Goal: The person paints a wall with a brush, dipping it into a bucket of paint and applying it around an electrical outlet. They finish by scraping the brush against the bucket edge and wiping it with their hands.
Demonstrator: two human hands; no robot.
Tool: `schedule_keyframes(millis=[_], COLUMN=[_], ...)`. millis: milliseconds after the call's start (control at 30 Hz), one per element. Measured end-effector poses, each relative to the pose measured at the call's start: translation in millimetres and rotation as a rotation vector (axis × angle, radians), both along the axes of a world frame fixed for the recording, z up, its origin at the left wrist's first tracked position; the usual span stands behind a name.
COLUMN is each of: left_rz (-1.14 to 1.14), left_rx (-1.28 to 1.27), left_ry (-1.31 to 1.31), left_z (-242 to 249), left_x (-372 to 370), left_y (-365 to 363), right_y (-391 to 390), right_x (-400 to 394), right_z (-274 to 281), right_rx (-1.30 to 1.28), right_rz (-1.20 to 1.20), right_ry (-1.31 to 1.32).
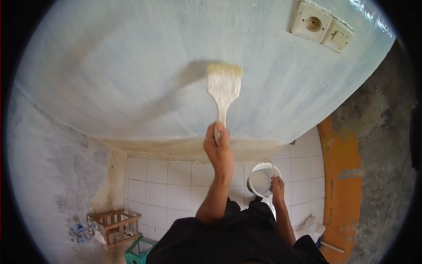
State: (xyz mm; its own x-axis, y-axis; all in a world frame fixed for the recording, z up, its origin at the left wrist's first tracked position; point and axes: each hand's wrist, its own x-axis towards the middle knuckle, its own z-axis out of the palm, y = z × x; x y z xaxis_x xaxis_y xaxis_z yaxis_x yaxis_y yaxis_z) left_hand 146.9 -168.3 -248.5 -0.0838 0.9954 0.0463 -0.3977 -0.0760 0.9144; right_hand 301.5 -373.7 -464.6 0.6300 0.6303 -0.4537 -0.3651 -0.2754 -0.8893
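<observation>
A wide paintbrush (224, 88) with pale yellow bristles and a white, paint-smeared body is upright in front of the wall (145, 66), bristle end up. My left hand (219, 143) is closed round its handle, and the brush casts a shadow on the wall. Lower right, my right hand (277, 187) grips the thin handle of a white bucket (252, 182). Whitish liquid shows inside the bucket, which hangs or stands over the tiled floor close to my legs.
A socket and switch (314, 23) sit on the wall at upper right. Lower left are a wooden stool frame (118, 228), a green plastic stool (140, 251) and bottles (79, 233). White tiles (160, 189) cover the floor; a plastic bag (311, 229) lies at right.
</observation>
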Motion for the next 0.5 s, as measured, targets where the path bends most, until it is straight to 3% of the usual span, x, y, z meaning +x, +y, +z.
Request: schedule_keyframes(millis=[100,233,367,500], left_rz=[-0.037,0.007,0.094,0.112], left_rx=[0.131,0.103,0.003,-0.099], left_ry=[0.044,0.082,0.236,0.415], left_z=[30.2,11.7,-73.0,-194.7], left_x=[0.2,1.2,3.2,0.4], left_y=[26.9,42.3,32.7,15.6], right_y=[2.3,-1.0,-2.5,-4.2], right_x=[-1.1,-3.3,-0.6,2.7], right_z=[-2.0,-4.0,-5.7,-7.7], right_rx=[-0.012,0.015,0.002,0.006], right_rz=[0.02,0.009,-0.026,-0.049], right_ry=[0.007,0.003,0.022,-0.009])
